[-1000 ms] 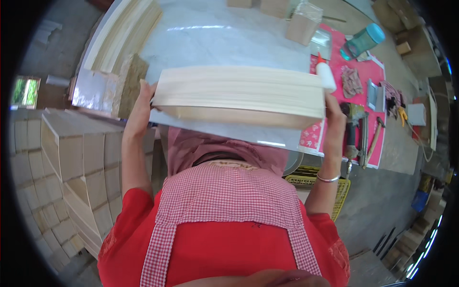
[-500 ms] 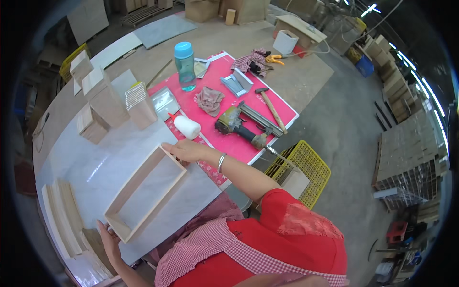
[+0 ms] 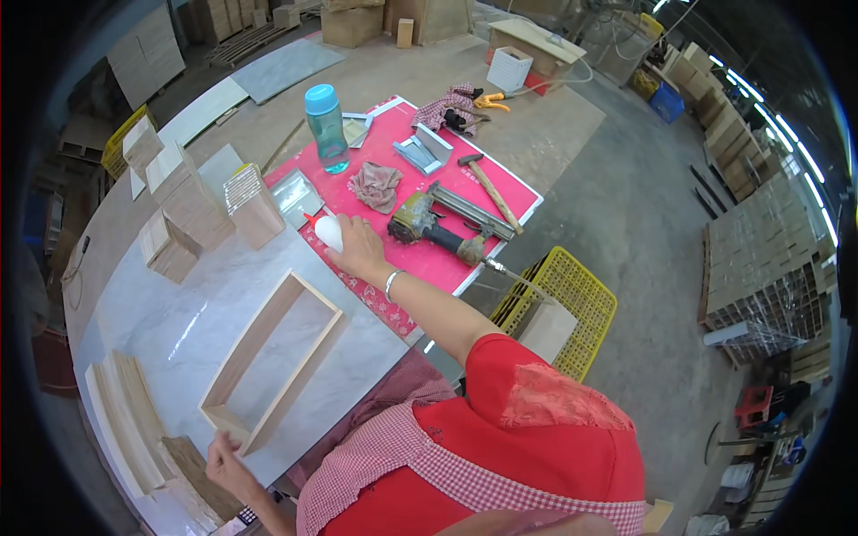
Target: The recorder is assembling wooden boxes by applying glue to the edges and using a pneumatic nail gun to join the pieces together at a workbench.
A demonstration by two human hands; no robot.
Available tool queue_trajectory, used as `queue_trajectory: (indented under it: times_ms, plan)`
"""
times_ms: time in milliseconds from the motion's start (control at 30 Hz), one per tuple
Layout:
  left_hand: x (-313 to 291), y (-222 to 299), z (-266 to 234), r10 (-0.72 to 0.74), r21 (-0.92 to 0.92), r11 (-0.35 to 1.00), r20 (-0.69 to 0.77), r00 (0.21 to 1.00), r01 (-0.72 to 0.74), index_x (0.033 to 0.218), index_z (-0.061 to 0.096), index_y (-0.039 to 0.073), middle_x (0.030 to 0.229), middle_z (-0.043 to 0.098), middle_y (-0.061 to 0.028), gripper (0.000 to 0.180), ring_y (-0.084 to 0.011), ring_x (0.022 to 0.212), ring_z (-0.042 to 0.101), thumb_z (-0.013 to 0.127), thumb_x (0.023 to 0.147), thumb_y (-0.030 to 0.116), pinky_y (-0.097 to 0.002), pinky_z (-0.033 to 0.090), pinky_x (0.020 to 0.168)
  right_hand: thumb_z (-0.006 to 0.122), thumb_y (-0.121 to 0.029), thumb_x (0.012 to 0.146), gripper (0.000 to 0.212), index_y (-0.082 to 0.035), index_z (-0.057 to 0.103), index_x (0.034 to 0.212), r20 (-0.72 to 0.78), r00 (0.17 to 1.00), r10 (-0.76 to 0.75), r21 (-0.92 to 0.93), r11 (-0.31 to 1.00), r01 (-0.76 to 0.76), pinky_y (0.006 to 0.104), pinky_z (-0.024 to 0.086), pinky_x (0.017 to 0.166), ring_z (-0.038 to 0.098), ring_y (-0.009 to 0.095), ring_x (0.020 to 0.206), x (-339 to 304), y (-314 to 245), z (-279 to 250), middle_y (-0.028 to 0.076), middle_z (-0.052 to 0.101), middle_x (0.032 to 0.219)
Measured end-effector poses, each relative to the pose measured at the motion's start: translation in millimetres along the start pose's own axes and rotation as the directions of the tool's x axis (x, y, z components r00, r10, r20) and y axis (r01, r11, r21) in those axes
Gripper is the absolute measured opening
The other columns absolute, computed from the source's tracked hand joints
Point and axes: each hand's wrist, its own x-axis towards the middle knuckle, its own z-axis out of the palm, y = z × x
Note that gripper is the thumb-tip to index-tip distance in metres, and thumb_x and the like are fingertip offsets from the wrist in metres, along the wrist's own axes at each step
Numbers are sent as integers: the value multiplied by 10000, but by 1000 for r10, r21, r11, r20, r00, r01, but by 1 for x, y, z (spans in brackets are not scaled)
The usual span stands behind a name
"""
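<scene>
The right hand (image 3: 357,250) closes its fingers on a white bottle (image 3: 329,232) at centre frame, while the left hand (image 3: 228,460) touches the wooden frame (image 3: 273,362), fingers loose.

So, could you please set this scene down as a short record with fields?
Left hand: on the near corner of the open wooden frame, which lies flat on the marble-topped table.
Right hand: grasping a white bottle at the red mat's edge.
On mat: nail gun, hammer, teal bottle.
</scene>
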Motion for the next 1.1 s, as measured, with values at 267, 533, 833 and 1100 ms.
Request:
queue_trajectory:
  times_ms: [267,533,833,1100]
  plan:
    - [-35,76,97,590,475,613,257,766,-632,1131,691,46,944,669,-122,256,-328,927,616,670,880,92,-448,445,867,845,-235,742,588,-19,510,1174,-300,944,138,539,841,49,386,542,806,657,291,943,-9,-48,-55,162,626,1046]
    - [-60,45,119,605,387,719,60,794,-577,1098,717,121,920,684,-96,333,-289,842,643,714,769,69,-429,493,759,838,-188,804,438,-24,540,1081,-117,987,-108,676,720,159,315,526,627,630,174,777,-66,-126,-98,99,615,980]
    - [-90,44,124,651,492,651,31,759,-578,1246,622,106,1257,581,-67,359,-255,1273,509,538,908,192,-587,328,1111,764,-203,871,474,4,514,1216,444,833,-331,820,525,-229,271,517,524,637,178,733,-143,-202,-66,120,624,989]
    - [-93,38,113,624,403,675,136,770,-618,1262,621,86,1261,581,-49,383,-245,1256,507,540,905,200,-597,345,1110,796,-195,844,508,-4,524,1229,373,798,-473,748,662,43,290,512,790,599,176,949,-154,-208,-45,99,581,1084]
